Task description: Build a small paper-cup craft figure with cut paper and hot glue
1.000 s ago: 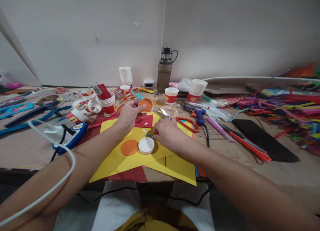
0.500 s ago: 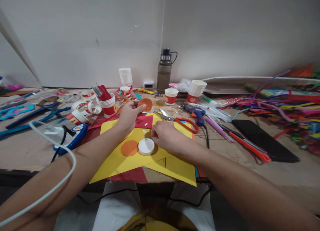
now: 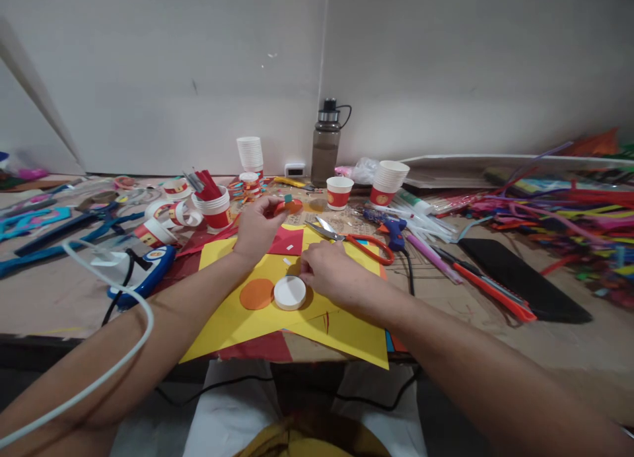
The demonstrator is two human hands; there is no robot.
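My left hand [image 3: 260, 226] pinches an orange disc [image 3: 293, 207] above the far edge of the yellow paper. The disc is tilted nearly edge-on, and a small teal patch shows at its upper edge. Close to the white round lid [image 3: 290, 292], my right hand [image 3: 324, 265] rests on the yellow paper [image 3: 232, 328] with its fingers curled together; whatever is between them is hidden. Left of the lid lies an orange paper circle [image 3: 256, 294]. Beyond my right hand are the orange-handled scissors [image 3: 369, 244], their blades apart. A red paper piece [image 3: 287, 240] lies between my hands.
Behind stand a water bottle [image 3: 325, 153], a single paper cup [image 3: 339, 193] and stacked cups [image 3: 389, 181]. At right are a blue glue gun [image 3: 395, 232], a cutter knife [image 3: 495, 290], a black slab [image 3: 520, 279] and pipe cleaners [image 3: 559, 222]. A white cable [image 3: 148, 318] crosses my left forearm.
The left hand has turned the orange disc from facing me to nearly edge-on, bringing the teal patch into view. My right hand has hardly moved.
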